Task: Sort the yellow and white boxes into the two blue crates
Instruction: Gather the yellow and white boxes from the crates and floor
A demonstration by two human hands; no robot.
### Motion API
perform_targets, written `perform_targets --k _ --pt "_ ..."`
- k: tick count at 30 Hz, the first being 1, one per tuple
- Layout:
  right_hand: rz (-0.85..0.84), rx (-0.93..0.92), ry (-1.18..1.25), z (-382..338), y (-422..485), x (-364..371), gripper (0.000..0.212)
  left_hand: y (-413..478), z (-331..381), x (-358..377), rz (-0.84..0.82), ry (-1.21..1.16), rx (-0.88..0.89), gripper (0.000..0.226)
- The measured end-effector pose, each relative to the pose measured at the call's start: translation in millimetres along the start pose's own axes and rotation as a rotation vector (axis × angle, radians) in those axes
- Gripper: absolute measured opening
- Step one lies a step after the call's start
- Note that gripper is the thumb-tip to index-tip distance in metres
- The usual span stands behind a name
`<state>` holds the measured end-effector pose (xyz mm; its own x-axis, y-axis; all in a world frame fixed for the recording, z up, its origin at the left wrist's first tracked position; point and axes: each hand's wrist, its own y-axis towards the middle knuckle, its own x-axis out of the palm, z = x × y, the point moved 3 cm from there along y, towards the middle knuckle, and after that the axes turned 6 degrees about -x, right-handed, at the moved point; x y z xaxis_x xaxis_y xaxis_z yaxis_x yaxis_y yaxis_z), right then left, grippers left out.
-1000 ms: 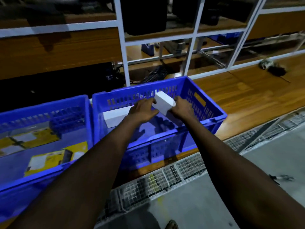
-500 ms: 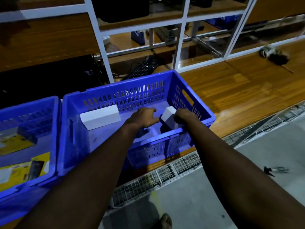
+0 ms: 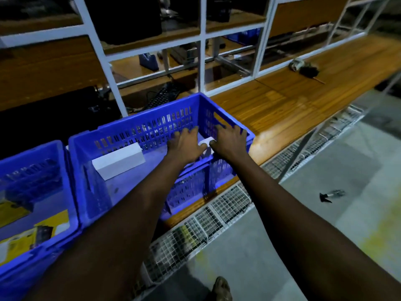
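Where both arms reach: right blue crate [image 3: 152, 124], centre frame
left hand [image 3: 186, 146]: fingers splayed, gripping nothing
right hand [image 3: 230, 142]: splayed, empty
small white box [image 3: 207, 141]: between both thumbs, contact unclear to me
long white box [image 3: 118, 160]: crate's left part, apart from hands
left blue crate [image 3: 32, 149]: lower left, yellow boxes [image 3: 19, 242] inside

No legible text, brand, no. or sign anywhere in view. Yellow boxes [image 3: 19, 243] in left blue crate [image 3: 32, 150], toward its front edge, carry dark printed panels & white label patches. The print is too blurred & dim to read.
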<state>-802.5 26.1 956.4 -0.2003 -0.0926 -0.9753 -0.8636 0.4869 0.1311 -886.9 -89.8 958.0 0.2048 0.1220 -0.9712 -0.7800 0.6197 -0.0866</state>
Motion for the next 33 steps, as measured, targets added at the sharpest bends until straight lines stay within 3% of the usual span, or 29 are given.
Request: perform_targets --k 5,9,16,23,33 --pt "0.102 0.147 0.053 18 -79 -13 0.064 -58 46 -11 0.164 0.022 0.177 0.076" --pt "0.138 0.279 0.057 39 -164 -15 0.069 -115 92 13 0.174 -0.006 0.371 0.08" --pt "0.094 0.615 0.032 122 -331 0 0.073 -221 185 94 -0.02 0.002 0.592 0.095" --pt "0.083 0.966 0.051 225 -507 13 0.077 -330 300 186 -0.173 0.105 0.835 0.094" --pt "0.068 1.226 0.028 352 -725 11 0.075 -483 461 302 -0.32 0.185 0.983 0.094"
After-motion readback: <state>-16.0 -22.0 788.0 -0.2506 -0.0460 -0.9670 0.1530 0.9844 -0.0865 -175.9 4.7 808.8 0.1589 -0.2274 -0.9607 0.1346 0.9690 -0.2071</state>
